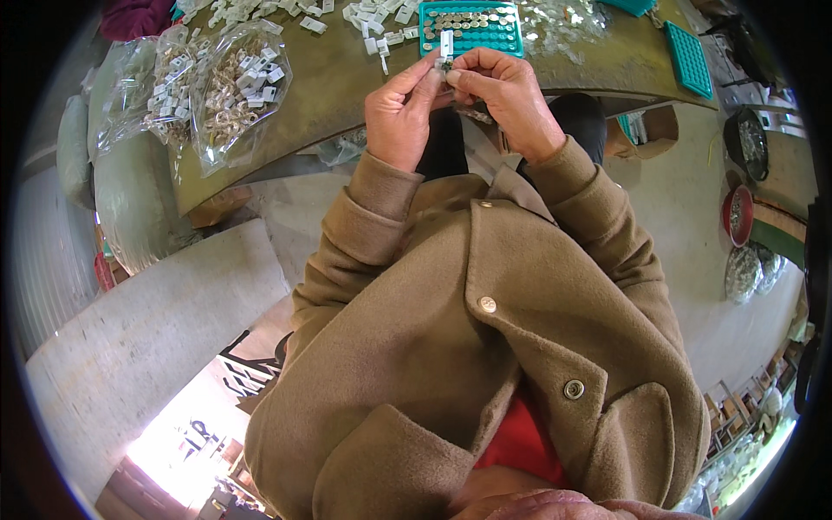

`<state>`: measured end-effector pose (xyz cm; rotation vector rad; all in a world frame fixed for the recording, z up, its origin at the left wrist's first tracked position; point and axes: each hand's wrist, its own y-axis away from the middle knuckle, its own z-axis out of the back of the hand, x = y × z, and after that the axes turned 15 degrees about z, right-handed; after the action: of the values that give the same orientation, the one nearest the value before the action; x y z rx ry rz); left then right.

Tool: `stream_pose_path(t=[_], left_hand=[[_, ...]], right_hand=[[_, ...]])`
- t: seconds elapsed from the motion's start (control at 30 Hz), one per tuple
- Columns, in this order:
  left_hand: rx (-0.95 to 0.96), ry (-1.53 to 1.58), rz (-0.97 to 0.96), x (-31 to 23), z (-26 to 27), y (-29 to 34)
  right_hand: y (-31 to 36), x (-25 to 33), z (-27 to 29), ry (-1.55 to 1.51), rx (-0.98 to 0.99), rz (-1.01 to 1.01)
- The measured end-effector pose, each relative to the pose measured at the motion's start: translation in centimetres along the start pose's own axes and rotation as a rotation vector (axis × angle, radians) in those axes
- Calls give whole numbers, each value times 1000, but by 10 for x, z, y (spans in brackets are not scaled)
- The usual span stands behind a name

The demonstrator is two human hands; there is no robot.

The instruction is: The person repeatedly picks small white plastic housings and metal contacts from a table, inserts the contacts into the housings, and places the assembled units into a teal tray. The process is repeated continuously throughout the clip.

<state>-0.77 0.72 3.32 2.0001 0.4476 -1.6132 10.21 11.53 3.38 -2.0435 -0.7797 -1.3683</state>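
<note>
Both hands meet just past the table's near edge, fingertips pinched together around a small white plastic piece [446,45], narrow and upright. My left hand [400,113] closes thumb and forefinger on it from the left. From the right, my right hand [510,97] pinches at its lower end, where a small part between the fingertips is too small to make out. Directly beyond the hands lies a teal tray [504,49] with rows of round pockets, many holding round silvery pieces [468,17]. Loose white plastic pieces [381,19] lie left of the tray.
Clear plastic bags [238,95] of white and beige parts lie at the table's left. Small transparent pieces [559,26] are heaped right of the tray. Another teal tray [690,59] sits at the right edge. A cardboard box [654,134] and a red bowl [737,215] stand lower right.
</note>
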Motion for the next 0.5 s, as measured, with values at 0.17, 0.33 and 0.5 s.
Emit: stream_pose_path(t=[0.17, 0.33, 0.5], left_hand=[[-61, 127, 51, 9, -7, 3], [-64, 9, -121, 14, -10, 3], [-49, -28, -1, 6, -8, 3]], right_hand=[[3, -1, -1, 239, 31, 153], [-1, -2, 2, 292, 46, 222], [-1, -5, 4, 226, -9, 115]])
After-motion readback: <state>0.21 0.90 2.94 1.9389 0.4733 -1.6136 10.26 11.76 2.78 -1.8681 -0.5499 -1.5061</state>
